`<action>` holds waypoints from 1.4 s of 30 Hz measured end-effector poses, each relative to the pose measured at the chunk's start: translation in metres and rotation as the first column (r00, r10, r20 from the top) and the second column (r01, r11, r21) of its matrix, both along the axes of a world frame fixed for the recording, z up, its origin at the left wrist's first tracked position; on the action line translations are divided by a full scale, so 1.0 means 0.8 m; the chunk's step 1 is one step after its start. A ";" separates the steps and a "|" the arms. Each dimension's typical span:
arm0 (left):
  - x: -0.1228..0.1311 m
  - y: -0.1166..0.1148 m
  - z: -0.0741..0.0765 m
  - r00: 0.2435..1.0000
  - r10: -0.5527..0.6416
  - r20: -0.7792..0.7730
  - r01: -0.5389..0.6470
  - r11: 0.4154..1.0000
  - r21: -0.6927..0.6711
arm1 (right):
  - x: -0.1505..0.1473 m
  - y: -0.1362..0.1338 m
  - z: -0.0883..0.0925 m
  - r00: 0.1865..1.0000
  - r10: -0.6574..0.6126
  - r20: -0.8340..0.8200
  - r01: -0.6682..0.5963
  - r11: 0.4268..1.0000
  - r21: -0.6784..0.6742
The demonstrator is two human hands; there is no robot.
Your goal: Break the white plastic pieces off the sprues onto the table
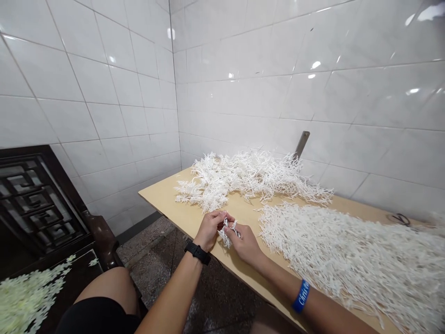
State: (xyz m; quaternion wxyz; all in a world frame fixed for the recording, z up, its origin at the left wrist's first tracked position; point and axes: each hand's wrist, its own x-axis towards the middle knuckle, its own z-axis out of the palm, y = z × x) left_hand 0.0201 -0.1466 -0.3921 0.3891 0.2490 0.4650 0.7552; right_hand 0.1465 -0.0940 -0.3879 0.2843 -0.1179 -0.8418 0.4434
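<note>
My left hand (207, 230) and my right hand (247, 245) meet over the near edge of a light wooden tabletop (174, 197). Between them is a small white sprig (225, 238) with thin branching tips, apparently plastic. The fingers of both hands are pinched on it and hide part of it. Just beyond the hands lies a loose heap of white branched sprigs (250, 175). To the right of my right hand spreads a wide, flatter pile of thin white stem-like pieces (347, 250).
A flat metal strip (301, 144) stands against the tiled wall behind the heap. A dark loop (399, 219) lies at the back right. On the left, a dark carved wooden chair (66, 218) bears pale yellow-green flower-shaped pieces (31, 297). My knee (111, 287) is beside it.
</note>
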 end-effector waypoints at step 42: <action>0.017 0.007 -0.002 0.951 -0.258 -0.169 0.265 0.964 0.017 | 0.004 0.043 -0.011 1.000 -0.029 0.006 0.029 0.931 -0.365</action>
